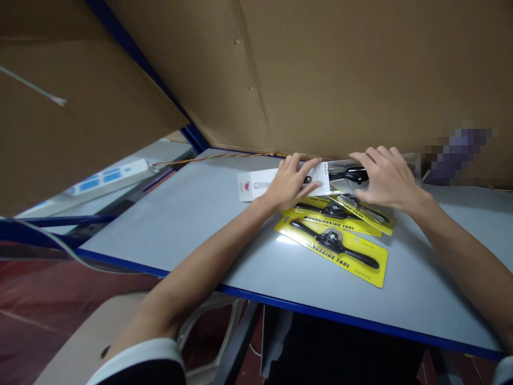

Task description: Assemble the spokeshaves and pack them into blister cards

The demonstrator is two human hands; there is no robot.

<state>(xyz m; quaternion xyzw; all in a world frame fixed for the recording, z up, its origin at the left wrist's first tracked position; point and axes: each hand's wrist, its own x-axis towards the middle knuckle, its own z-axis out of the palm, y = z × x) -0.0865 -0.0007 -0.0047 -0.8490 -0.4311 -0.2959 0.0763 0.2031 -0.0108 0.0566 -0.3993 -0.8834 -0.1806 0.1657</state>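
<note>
Hands (289, 182) (387, 176) on packaging (256, 184) atop blue-edged grey table (160, 214), brown panel (340, 69) beyond.

The left sleeve (150, 371) was black and ended near the elbow in a broad, plain white band (138, 350) that circled the arm. The right sleeve (504, 370) showed only as a small pale edge in the lower corner, too cropped to tell more. Both forearms (212, 262) were bare, slender and tapered toward the wrists. The left grip (289, 184) and right grip (388, 177) were bare, slim-fingered hands.
</note>
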